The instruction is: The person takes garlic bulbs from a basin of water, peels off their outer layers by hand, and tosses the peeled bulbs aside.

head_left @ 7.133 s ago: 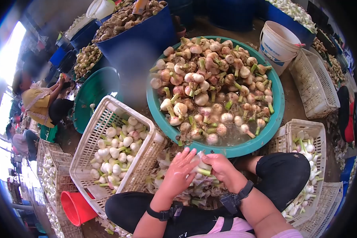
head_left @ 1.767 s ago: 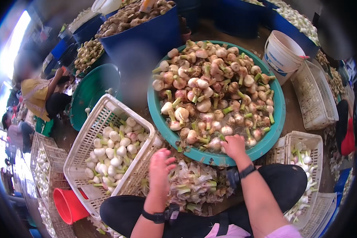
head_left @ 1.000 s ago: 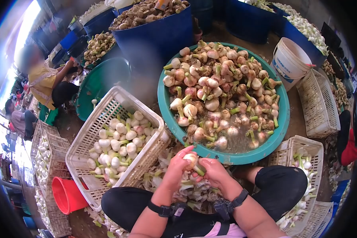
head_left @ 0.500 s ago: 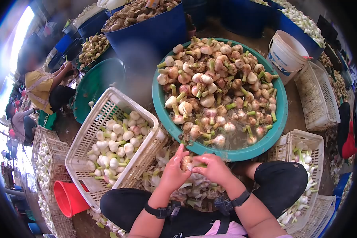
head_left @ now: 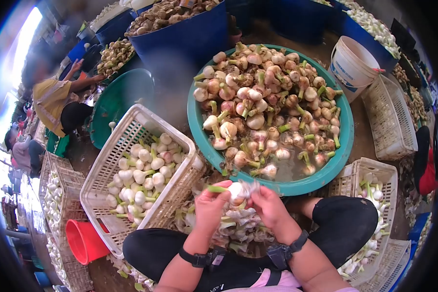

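Observation:
My left hand (head_left: 210, 207) holds a garlic bulb (head_left: 236, 190) whose green stem points left between the fingers. My right hand (head_left: 269, 206) pinches loose papery garlic skin (head_left: 250, 188) at the right side of this bulb. Both hands are above a heap of peeled garlic skins (head_left: 243, 226) between my legs. Just beyond them, a round teal tub (head_left: 343, 146) holds water and many unpeeled garlic bulbs (head_left: 258, 92). To the left stands a white plastic crate (head_left: 90, 190) with clean white bulbs (head_left: 143, 175) inside.
A red bucket (head_left: 85, 243) lies tilted beside the crate. Another crate (head_left: 387, 187) with white garlic is at my right knee. A white bucket (head_left: 353, 68) stands behind the tub, near a slatted crate (head_left: 389, 119). A co-worker in yellow (head_left: 52, 104) sits by a green tub (head_left: 121, 107).
The bulb has turned, its green stem now pointing left, and its white surface shows. My right hand has drawn skin to the right. The co-worker's arms have spread apart.

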`<state>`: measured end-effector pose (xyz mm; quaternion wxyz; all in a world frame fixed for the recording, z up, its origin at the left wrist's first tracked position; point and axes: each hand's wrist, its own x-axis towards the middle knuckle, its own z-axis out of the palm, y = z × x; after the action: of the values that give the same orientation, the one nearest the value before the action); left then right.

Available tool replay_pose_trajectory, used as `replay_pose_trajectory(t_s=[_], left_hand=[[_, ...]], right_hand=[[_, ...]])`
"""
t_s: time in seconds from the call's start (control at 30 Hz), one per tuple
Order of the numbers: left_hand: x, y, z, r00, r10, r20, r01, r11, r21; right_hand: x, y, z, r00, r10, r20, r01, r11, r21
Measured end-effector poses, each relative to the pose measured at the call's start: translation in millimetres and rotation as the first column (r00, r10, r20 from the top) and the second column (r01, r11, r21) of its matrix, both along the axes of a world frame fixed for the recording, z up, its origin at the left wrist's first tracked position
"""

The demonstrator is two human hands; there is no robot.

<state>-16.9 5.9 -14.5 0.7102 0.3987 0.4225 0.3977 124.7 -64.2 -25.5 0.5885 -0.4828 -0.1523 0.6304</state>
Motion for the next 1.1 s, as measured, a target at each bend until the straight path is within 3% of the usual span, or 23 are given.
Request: replay_pose_trajectory(t_s=[0.03,0.07,0.13,0.17,0.2,0.27,0.3,0.33,0.37,0.4,0.47,0.5,0.53,0.6,0.63,0.67,0.73,0.77,0.8,0.83,0.87,1.0,1.1], left_hand=[[-0.4,1.6,6.1,0.979,0.033,0.199,-0.003,0.989,-0.149],[-1.3,3.5,3.7,0.979,0.043,0.198,-0.014,0.989,-0.146],[-2.8,5.2,0.2,0.953,0.235,0.189,-0.157,0.922,-0.353],[-2.6,7.1,0.3,0.945,0.288,0.158,-0.229,0.923,-0.309],[-4.2,8.2,-0.3,0.945,0.288,0.156,-0.229,0.922,-0.312],[-8.3,12.3,-1.2,0.971,0.239,0.009,-0.233,0.953,-0.192],[-8.6,10.4,1.3,0.978,0.199,-0.056,-0.203,0.976,-0.074],[-9.8,10.1,-0.2,0.979,0.197,-0.054,-0.201,0.976,-0.079],[-11.8,9.8,-2.2,0.979,0.143,-0.143,-0.133,0.988,0.074],[-11.6,9.0,-2.8,0.966,0.099,-0.237,-0.046,0.975,0.218],[-7.6,6.2,3.0,0.973,0.084,-0.216,-0.041,0.979,0.199],[-6.5,6.2,6.0,0.977,0.081,-0.198,-0.044,0.982,0.183],[-6.2,6.6,6.8,0.977,0.083,-0.198,-0.046,0.982,0.185],[-7.9,7.1,7.7,0.975,0.215,-0.047,-0.22,0.958,-0.185],[-10.4,10.0,7.0,0.974,0.219,-0.051,-0.225,0.957,-0.184],[-12.8,14.6,5.5,0.966,0.242,-0.085,-0.255,0.947,-0.196],[-14.6,16.2,5.4,0.959,0.259,-0.115,-0.278,0.938,-0.208],[-14.2,15.2,7.0,0.967,0.21,-0.141,-0.224,0.97,-0.096],[-14.0,13.2,8.0,0.971,0.166,-0.175,-0.166,0.986,0.013],[-14.3,11.5,8.6,0.971,0.162,-0.175,-0.163,0.987,0.008],[-14.1,10.8,9.4,0.959,0.09,-0.267,-0.055,0.989,0.136],[-11.1,10.9,16.8,0.9,0.04,-0.434,0.202,0.844,0.497],[-8.5,5.5,14.4,0.903,0.018,-0.43,0.109,0.957,0.27]], right_hand=[[0.7,-7.0,1.6,0.955,0.16,0.251,-0.174,0.984,0.034],[-0.7,-11.2,-2.7,0.953,0.169,0.25,-0.184,0.982,0.038],[-4.8,-19.7,-13.5,0.527,0.188,0.829,-0.546,0.823,0.16],[-4.8,-22.5,-16.2,0.314,0.267,0.911,-0.653,0.757,0.003],[-5.6,-23.4,-15.4,0.314,0.27,0.91,-0.653,0.757,0.001],[-6.9,-23.0,-7.9,-0.065,0.128,0.99,-0.477,0.867,-0.143],[-6.3,-16.2,3.0,-0.069,0.127,0.99,-0.475,0.868,-0.145],[-5.2,-4.4,18.9,0.278,0.069,0.958,-0.348,0.937,0.033],[-4.3,5.5,28.7,0.581,-0.038,0.813,-0.159,0.974,0.159],[-4.1,12.5,31.0,0.58,-0.037,0.814,-0.153,0.976,0.154],[-1.7,22.6,31.2,0.802,0.006,0.597,-0.152,0.969,0.195],[4.0,24.0,24.6,0.605,-0.082,0.792,-0.249,0.925,0.286],[3.4,19.7,23.2,0.605,-0.082,0.792,-0.251,0.924,0.288],[-7.0,2.4,19.5,0.384,-0.131,0.914,-0.451,0.837,0.309],[-10.5,-9.1,14.4,0.251,0.038,0.967,-0.583,0.804,0.12],[-11.0,-17.4,9.1,0.255,0.037,0.966,-0.582,0.804,0.123],[-9.0,-26.7,3.6,-0.037,0.355,0.934,-0.525,0.789,-0.321],[-9.0,-23.7,2.4,0.113,0.129,0.985,-0.396,0.915,-0.074],[-7.8,-13.7,11.8,0.111,0.131,0.985,-0.395,0.916,-0.077],[-4.4,0.8,28.1,0.273,-0.004,0.962,-0.333,0.938,0.099],[0.6,12.2,38.8,0.418,-0.148,0.896,-0.239,0.934,0.266],[15.6,31.6,45.8,0.488,0.008,0.873,-0.43,0.873,0.232],[19.4,28.5,44.3,0.401,0.073,0.913,-0.538,0.826,0.17]])
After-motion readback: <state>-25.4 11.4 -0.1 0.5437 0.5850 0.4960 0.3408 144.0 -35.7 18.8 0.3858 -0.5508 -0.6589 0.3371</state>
